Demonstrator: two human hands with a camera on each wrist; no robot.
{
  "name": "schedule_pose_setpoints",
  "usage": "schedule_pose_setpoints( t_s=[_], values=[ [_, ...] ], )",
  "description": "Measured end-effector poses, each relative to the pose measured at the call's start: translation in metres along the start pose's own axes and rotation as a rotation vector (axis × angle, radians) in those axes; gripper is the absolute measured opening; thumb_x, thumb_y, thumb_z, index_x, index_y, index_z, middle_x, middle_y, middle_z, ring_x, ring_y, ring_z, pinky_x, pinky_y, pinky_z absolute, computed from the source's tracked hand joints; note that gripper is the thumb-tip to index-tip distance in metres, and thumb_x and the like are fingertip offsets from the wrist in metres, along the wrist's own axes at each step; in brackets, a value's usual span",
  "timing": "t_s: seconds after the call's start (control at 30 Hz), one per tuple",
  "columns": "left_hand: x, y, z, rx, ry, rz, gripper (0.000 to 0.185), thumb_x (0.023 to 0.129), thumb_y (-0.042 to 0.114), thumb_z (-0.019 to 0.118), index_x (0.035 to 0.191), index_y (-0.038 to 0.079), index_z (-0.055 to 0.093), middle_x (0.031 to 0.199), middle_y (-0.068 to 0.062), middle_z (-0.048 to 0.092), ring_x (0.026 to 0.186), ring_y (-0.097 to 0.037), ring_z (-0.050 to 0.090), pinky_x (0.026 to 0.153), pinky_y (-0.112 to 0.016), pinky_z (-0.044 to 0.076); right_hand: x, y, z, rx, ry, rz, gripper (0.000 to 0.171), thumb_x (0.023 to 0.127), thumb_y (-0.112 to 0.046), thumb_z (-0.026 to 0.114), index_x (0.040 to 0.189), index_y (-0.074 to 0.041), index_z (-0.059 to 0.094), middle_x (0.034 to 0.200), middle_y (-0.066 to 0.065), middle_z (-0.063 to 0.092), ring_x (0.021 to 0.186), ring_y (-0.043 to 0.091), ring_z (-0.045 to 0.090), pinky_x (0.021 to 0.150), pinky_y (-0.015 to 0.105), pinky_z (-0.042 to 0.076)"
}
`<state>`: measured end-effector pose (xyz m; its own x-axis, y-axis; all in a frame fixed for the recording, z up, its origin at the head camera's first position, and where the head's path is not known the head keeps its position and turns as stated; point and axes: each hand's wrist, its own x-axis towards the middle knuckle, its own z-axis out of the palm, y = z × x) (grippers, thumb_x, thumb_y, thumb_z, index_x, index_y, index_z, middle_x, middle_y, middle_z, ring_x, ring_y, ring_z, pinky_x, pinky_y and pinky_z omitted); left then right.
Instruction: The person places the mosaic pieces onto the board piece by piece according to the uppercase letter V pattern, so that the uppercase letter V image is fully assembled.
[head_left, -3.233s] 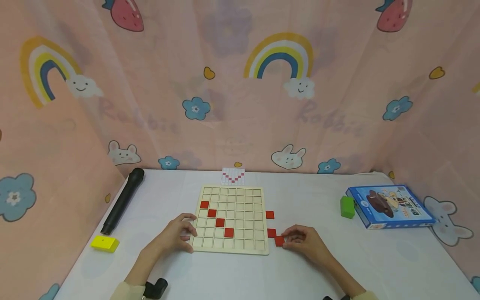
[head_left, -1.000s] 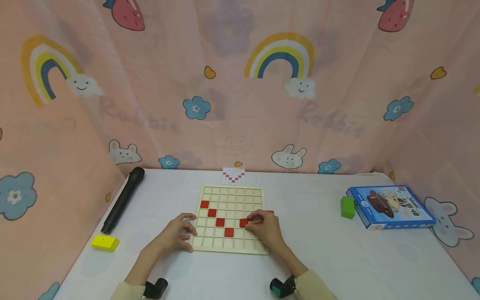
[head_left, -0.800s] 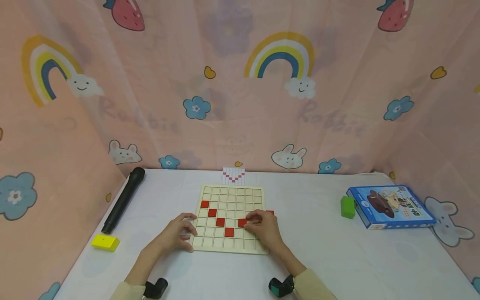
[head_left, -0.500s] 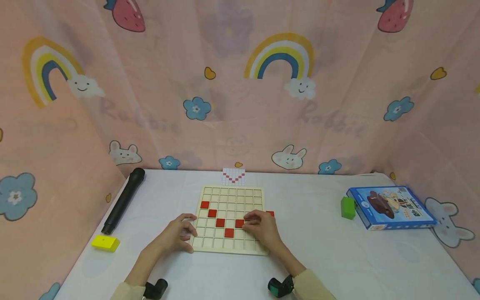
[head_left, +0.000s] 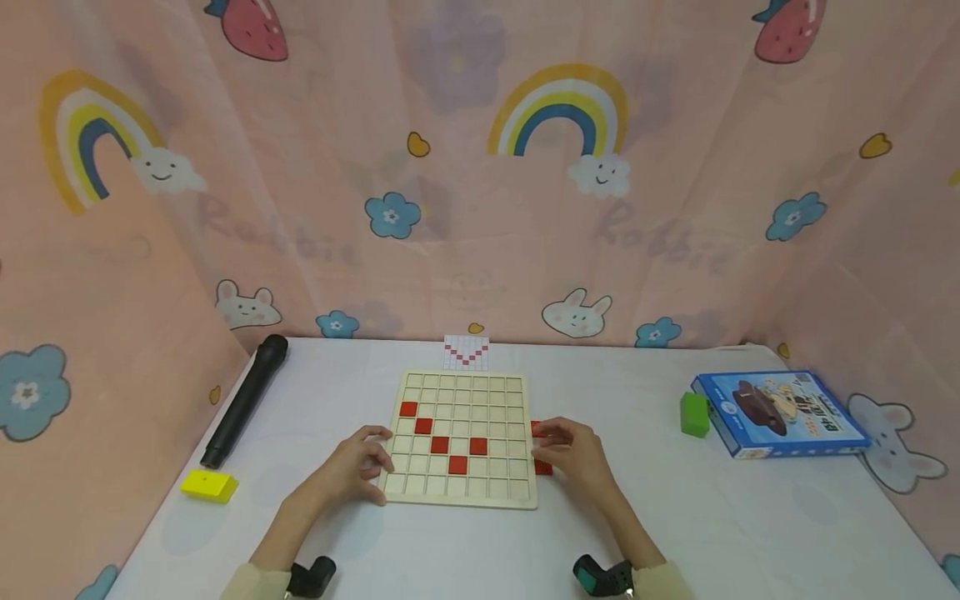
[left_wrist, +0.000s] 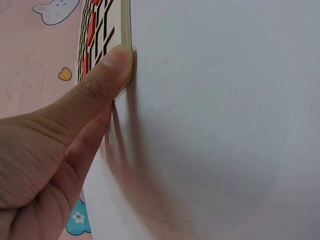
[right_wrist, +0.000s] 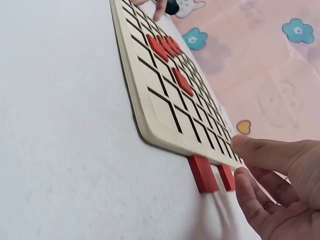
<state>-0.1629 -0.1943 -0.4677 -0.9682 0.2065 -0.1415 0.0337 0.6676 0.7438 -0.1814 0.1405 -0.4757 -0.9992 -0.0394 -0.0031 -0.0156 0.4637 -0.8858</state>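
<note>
Beside the board's [head_left: 463, 439] right edge, our right hand [head_left: 573, 457] hovers over two loose red tiles [right_wrist: 210, 174], fingers relaxed, seemingly holding none. Our left hand [head_left: 352, 468] presses the left edge with straight fingers. A careless reach could nudge the board and shift the five seated tiles [head_left: 457, 465]. Microphone [head_left: 243, 400], yellow block [head_left: 210, 486], green block [head_left: 694, 414] and box [head_left: 780, 412] lie well apart.

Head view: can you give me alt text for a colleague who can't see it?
A wooden grid board with five red tiles in a partial V lies on a white table. The left hand rests on its near left corner, and the right hand reaches two loose red tiles beside its right edge.
</note>
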Motion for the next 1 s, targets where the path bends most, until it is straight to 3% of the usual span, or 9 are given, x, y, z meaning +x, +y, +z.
schedule_pose_setpoints(
  t_s=[0.13, 0.33, 0.53, 0.77, 1.0],
  values=[
    [0.000, -0.001, -0.001, 0.007, -0.006, 0.007, 0.038, 0.051, -0.008, 0.088, 0.076, 0.008, 0.063, 0.134, -0.008, 0.047, 0.104, -0.023, 0.051, 0.079, -0.024, 0.056, -0.005, 0.008, -0.014, -0.076, -0.043, 0.015, 0.029, 0.075, 0.002, 0.078, 0.102, -0.004, 0.068, 0.096, 0.004, 0.067, 0.086, 0.019, 0.063, 0.078, 0.030, 0.059],
    [0.000, -0.001, -0.001, -0.024, -0.004, -0.018, 0.039, 0.051, -0.010, 0.087, 0.076, 0.007, 0.063, 0.134, -0.007, 0.047, 0.107, -0.024, 0.051, 0.081, -0.026, 0.057, -0.008, 0.017, -0.019, -0.123, -0.120, 0.006, 0.029, 0.072, 0.004, 0.079, 0.097, -0.004, 0.068, 0.092, 0.003, 0.067, 0.079, 0.015, 0.059, 0.071, 0.023, 0.057],
    [0.000, -0.003, -0.001, -0.011, -0.013, 0.039, 0.038, 0.052, -0.009, 0.087, 0.078, 0.007, 0.063, 0.134, -0.011, 0.046, 0.112, -0.029, 0.051, 0.083, -0.029, 0.057, -0.008, 0.024, -0.019, -0.114, -0.095, -0.013, 0.024, 0.073, 0.004, 0.078, 0.094, -0.005, 0.069, 0.090, 0.002, 0.068, 0.074, 0.014, 0.060, 0.068, 0.021, 0.056],
    [0.000, -0.004, 0.000, -0.005, -0.025, 0.031, 0.037, 0.053, -0.006, 0.087, 0.078, 0.008, 0.064, 0.135, -0.008, 0.046, 0.111, -0.026, 0.051, 0.084, -0.029, 0.057, -0.007, 0.031, -0.023, -0.063, -0.020, 0.010, 0.023, 0.078, 0.000, 0.076, 0.099, -0.004, 0.069, 0.088, 0.002, 0.068, 0.075, 0.014, 0.062, 0.072, 0.018, 0.056],
    [0.001, -0.005, 0.000, 0.002, -0.022, 0.015, 0.037, 0.054, -0.007, 0.087, 0.079, 0.008, 0.064, 0.135, -0.008, 0.045, 0.111, -0.026, 0.052, 0.085, -0.029, 0.057, 0.002, 0.025, -0.024, -0.019, 0.037, -0.018, 0.026, 0.078, 0.003, 0.075, 0.103, 0.000, 0.068, 0.099, 0.012, 0.069, 0.088, 0.023, 0.068, 0.083, 0.030, 0.058]
  ],
)
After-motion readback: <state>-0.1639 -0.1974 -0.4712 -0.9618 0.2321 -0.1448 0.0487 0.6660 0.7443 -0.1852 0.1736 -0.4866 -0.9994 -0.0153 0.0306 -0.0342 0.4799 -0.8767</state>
